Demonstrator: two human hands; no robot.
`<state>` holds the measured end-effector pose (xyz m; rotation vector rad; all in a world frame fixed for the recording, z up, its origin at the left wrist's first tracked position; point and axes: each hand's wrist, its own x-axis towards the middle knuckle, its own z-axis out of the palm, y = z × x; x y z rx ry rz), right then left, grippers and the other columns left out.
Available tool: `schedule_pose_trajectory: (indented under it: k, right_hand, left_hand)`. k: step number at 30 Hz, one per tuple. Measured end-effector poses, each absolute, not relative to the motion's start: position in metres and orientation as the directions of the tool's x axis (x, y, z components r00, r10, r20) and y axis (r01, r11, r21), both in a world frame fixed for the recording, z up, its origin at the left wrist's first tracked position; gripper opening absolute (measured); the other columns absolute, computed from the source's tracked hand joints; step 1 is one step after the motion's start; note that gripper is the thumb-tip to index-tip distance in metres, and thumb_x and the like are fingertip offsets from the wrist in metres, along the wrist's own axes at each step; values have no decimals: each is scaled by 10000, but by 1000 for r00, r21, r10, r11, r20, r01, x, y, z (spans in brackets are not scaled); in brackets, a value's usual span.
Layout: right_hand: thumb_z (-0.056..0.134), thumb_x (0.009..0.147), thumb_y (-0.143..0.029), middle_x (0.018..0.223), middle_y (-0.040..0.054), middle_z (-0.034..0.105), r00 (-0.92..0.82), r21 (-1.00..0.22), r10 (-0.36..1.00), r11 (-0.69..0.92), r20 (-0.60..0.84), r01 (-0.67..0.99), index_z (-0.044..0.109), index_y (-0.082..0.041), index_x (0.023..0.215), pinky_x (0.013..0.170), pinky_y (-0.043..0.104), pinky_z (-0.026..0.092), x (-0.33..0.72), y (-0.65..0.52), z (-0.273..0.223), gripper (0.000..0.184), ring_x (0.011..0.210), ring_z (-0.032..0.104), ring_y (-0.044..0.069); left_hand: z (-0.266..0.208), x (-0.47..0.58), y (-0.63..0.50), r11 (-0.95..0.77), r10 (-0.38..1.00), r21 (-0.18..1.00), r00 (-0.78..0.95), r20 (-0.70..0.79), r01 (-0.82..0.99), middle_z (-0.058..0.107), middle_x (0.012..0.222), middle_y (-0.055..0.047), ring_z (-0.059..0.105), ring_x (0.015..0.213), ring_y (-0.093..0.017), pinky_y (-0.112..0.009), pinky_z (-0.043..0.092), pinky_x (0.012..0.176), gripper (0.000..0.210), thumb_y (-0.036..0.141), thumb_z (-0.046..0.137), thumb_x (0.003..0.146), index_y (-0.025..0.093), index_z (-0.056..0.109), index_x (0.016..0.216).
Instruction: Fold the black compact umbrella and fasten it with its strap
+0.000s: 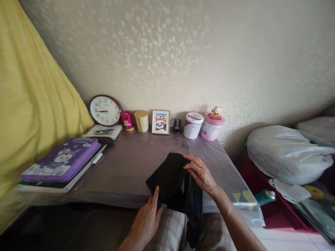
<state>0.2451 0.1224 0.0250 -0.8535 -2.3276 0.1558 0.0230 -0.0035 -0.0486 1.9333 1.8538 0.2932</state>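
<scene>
A thin, limp black piece, cloth or a bag, I cannot tell which, lies partly on the table's front edge and hangs down over my lap. My right hand pinches its upper right side between thumb and fingers. At its lower left edge my left hand grips it, the index finger pointing up along the material. The fold between the two hands lies fairly flat, while the right part droops in creases below the edge.
The plastic-covered table bears a purple binder at left. Along the wall stand a clock, a pink can, a yellow can, a framed panda picture and two tubs. A red crate sits right.
</scene>
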Motion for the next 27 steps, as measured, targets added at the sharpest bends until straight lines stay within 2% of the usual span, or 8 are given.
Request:
schedule_pose_trajectory:
  k: [5,9,13,17,22,24,27]
  right_hand:
    - [388,905,-181,1259,92,502,-628,-251,552,825,548,506,578,-215,966,970,414,353,207,146,23,202,1146,464,193]
    - [416,897,-194,1254,82,506,-663,-201,532,836,527,511,593,-214,942,984,421,337,182,162,11,184,1134,460,199]
    - [448,886,-191,1242,73,515,-696,-164,530,836,484,523,603,-212,930,1014,440,302,165,170,-4,163,1143,444,201]
    - [475,874,-189,1242,74,516,-714,-143,535,833,451,534,616,-211,928,993,442,326,156,175,-19,152,1131,447,205]
    - [500,861,-191,1233,83,518,-733,-126,537,833,417,539,638,-209,907,961,421,360,152,180,-30,147,1110,458,214]
    - [505,857,-188,1233,83,517,-738,-121,538,833,407,540,645,-208,903,954,403,368,152,180,-31,148,1107,458,213]
    - [518,851,-192,1228,75,520,-741,-115,545,828,394,548,652,-215,899,951,389,371,151,180,-30,144,1102,455,208]
  left_hand:
    - [-48,22,-2,4,982,474,87,-170,880,474,1312,-164,517,1140,-207,-270,404,901,590,217,320,883,96,112,1422]
    - [-47,22,-1,7,979,513,98,-177,858,481,1307,-143,542,1099,-185,-242,393,894,606,208,338,877,122,96,1426]
    - [-45,22,0,35,971,490,86,-222,871,509,1273,-137,568,1044,-190,-251,402,866,602,216,347,878,139,110,1426]
    - [-46,21,0,45,969,479,78,-235,876,524,1255,-129,589,997,-192,-255,413,843,592,232,344,882,156,123,1426]
    - [-50,20,-2,18,975,506,96,-199,863,484,1305,-137,565,1058,-202,-270,412,869,578,251,312,889,141,127,1425]
    - [-50,20,-2,29,978,530,84,-189,848,450,1342,-139,556,1079,-199,-266,413,871,608,260,312,888,135,66,1430]
    - [-47,21,-3,71,983,582,44,-180,810,421,1368,-136,563,1072,-180,-252,423,858,713,250,335,882,150,-133,1411]
